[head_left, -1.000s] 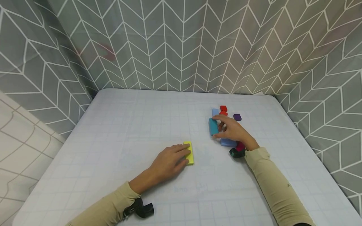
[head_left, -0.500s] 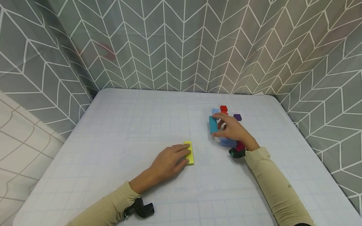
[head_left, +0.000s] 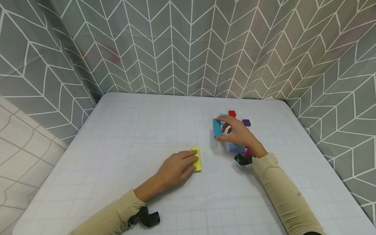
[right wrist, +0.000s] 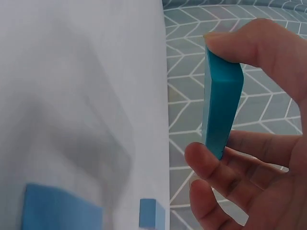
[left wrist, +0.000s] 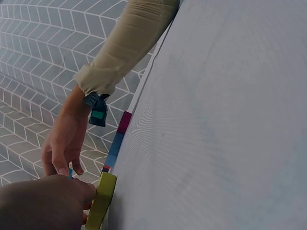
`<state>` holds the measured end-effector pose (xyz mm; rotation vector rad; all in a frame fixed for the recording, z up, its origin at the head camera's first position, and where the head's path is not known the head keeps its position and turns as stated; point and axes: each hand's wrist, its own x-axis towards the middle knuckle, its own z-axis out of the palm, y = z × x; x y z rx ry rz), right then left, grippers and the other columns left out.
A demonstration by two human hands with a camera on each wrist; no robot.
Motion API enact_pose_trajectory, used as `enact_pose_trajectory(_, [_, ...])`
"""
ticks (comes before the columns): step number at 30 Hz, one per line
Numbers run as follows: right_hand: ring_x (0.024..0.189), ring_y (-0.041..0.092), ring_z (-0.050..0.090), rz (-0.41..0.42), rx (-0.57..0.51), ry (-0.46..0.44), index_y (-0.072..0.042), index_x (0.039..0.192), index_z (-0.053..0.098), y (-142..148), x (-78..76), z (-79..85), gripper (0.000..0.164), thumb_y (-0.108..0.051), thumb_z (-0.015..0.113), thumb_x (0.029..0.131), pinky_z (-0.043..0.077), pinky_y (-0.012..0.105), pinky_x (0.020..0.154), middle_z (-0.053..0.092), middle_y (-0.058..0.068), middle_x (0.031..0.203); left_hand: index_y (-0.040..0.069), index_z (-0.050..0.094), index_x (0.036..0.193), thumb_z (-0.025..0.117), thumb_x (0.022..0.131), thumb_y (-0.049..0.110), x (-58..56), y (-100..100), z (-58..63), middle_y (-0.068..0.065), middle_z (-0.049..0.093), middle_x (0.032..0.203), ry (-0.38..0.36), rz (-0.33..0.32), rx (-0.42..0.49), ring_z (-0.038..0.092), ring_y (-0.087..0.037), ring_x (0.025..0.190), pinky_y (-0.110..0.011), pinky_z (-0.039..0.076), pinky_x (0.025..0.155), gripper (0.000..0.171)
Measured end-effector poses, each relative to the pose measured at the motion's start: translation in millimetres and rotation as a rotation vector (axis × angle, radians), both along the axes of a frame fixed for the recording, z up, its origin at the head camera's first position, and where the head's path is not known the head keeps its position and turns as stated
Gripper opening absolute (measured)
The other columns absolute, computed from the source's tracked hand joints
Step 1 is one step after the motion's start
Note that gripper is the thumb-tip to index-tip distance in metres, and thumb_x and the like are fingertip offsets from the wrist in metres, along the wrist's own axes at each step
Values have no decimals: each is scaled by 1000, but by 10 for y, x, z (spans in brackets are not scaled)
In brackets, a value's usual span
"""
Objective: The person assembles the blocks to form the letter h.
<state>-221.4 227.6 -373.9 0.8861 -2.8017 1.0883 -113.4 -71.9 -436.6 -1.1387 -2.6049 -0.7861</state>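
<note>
My right hand [head_left: 239, 132] pinches a teal rectangular block [head_left: 217, 128] by its two ends, thumb at one and fingertips at the other. In the right wrist view the teal block [right wrist: 223, 100] is held up off the table, its shadow falling on the white surface. My left hand [head_left: 176, 166] rests with its fingers laid over a flat yellow block [head_left: 198, 163] lying on the table. The left wrist view shows the yellow block [left wrist: 102, 199] beside the fingers, several of which are hidden behind the hand.
Around the right hand lie a blue block [head_left: 236, 148], a magenta block [head_left: 248, 152], a purple block [head_left: 246, 122], red blocks [head_left: 232, 113] and a light blue block [head_left: 223, 115], partly covered. The white table [head_left: 132, 130] ends at a patterned grey curtain [head_left: 176, 49].
My right hand has lifted the teal block and shifted it slightly left and away from me. The left hand and the yellow block have stayed in place.
</note>
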Motion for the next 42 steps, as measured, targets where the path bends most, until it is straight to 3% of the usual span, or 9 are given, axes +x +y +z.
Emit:
enact_pose_trajectory(6, [91, 24, 65, 25, -26, 14, 0, 141, 58, -78, -19, 16, 74, -20, 92, 79, 58, 45, 77, 58, 15, 136, 10, 73, 128, 73, 99, 22, -4, 0, 5, -7, 62, 143, 0, 0, -4, 57, -24, 132, -43, 48, 107, 31])
enact_pose_trajectory(9, [90, 23, 66, 44, -45, 12, 1, 141, 58, -105, -31, 14, 73, -19, 92, 79, 58, 48, 76, 56, 17, 140, 10, 73, 128, 73, 99, 23, -8, 0, 3, -7, 62, 143, 0, 0, -6, 58, -24, 132, -43, 48, 107, 32])
enact_pose_trajectory(18, [90, 28, 66, 65, -36, -3, 2, 141, 58, -189, -64, 6, 74, -21, 91, 80, 59, 47, 77, 54, 18, 143, 9, 73, 127, 74, 98, 21, -26, 2, -5, -7, 62, 143, 3, -6, 5, 58, -25, 131, -43, 49, 106, 31])
enact_pose_trajectory(42, [90, 23, 65, 109, 13, -32, -2, 144, 57, -475, -117, -128, 73, -24, 89, 82, 58, 36, 78, 57, 13, 139, 10, 72, 128, 73, 99, 22, -15, 1, -13, -6, 62, 144, -15, -1, -4, 58, -26, 131, -44, 48, 107, 31])
